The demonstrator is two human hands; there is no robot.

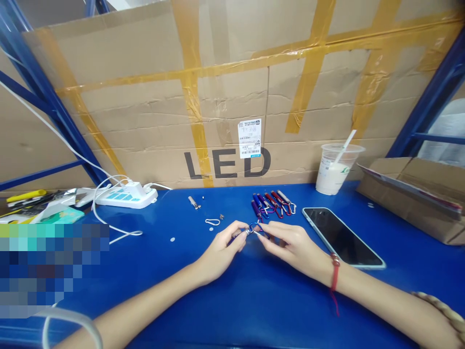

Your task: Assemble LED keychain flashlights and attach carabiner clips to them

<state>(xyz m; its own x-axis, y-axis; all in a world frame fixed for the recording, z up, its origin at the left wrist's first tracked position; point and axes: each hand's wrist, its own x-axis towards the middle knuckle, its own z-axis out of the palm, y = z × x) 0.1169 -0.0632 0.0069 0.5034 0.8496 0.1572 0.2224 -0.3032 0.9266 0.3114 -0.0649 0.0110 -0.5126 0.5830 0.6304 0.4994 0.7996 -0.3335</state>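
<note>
My left hand (225, 247) and my right hand (290, 245) meet over the blue table, fingers pinched together on a small blue keychain flashlight (250, 230) with a carabiner clip. Just behind them lies a row of several finished keychain flashlights (272, 202), blue and red, with clips. Loose parts lie to the left: a silver flashlight body (193, 202), a silver carabiner clip (212, 222) and a small cap (221, 216). A red cord is tied round my right wrist.
A smartphone (341, 237) lies face up right of my hands. A plastic cup with a straw (336, 169) stands at the back. A cardboard box (414, 198) sits far right, a white power strip (125, 196) with cables at back left, taped cardboard behind.
</note>
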